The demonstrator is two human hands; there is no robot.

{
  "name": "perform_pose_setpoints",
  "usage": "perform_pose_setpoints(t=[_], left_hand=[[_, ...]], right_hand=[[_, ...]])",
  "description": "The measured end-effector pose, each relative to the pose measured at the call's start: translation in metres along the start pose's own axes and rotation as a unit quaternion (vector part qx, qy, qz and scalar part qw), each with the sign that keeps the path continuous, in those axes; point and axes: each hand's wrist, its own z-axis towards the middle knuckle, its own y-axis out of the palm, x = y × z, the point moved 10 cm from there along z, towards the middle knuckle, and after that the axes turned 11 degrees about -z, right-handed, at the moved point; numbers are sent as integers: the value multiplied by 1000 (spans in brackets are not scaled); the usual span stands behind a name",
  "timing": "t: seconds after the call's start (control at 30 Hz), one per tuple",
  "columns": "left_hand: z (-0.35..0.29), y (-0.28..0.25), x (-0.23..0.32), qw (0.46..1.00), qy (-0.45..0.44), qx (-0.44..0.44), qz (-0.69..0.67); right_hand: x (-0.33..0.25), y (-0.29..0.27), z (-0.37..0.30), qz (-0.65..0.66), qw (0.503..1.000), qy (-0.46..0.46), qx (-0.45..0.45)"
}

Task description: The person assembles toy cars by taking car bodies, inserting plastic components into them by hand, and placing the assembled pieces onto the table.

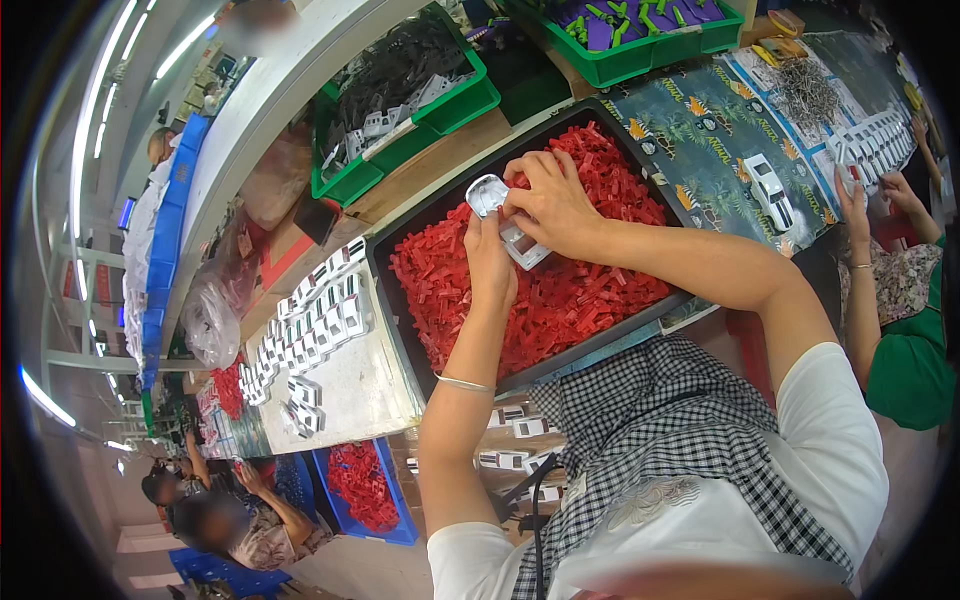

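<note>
The left hand [488, 258] grips, thumb up, and the right hand [550, 203] pinches from above right: both on what looks like one white toy car body [526, 249], squarely between them, neither hand nearer! Its long axis runs upper left to lower right, middle masked by fingers. Containers, left to right: blue bin [402, 531], red parts [360, 485]; green crate [483, 95], grey and white parts [400, 115]; black tray [387, 305] beneath the hands, heaped red; another green crate [690, 46], purple and green pieces [612, 25].

White shell [487, 194]: smooth glossy plastic. Red parts [440, 275]: plastic, slightly shiny. Tray [391, 322]: matt plastic. Apron [680, 405]: matt cloth. Bangle [465, 384]: shiny metal.
</note>
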Motion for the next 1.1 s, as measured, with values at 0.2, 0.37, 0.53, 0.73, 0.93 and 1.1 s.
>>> perform_pose_setpoints(t=[0.2,0.37,0.53,0.73,0.93,1.1], left_hand=[[4,-4,2,1000,8,-3,17],[2,-2,-4,1000,-1,-10,17],[-1,7,0,1000,5,-18,18],[1,3,0,999,21,-21,18],[-3,7,2,999,30,-18,11],[-2,1,8,999,47,-3,5]], right_hand=[[-3,-1,1,5,1000,-15,14],[-4,6,-2,-13,1000,-23,-13],[-1,1,1,-11,1000,-19,1],[-3,-3,2,-12,1000,-19,16],[-3,-4,0,-10,1000,-21,21],[-8,-8,0,-4,1000,-24,19]])
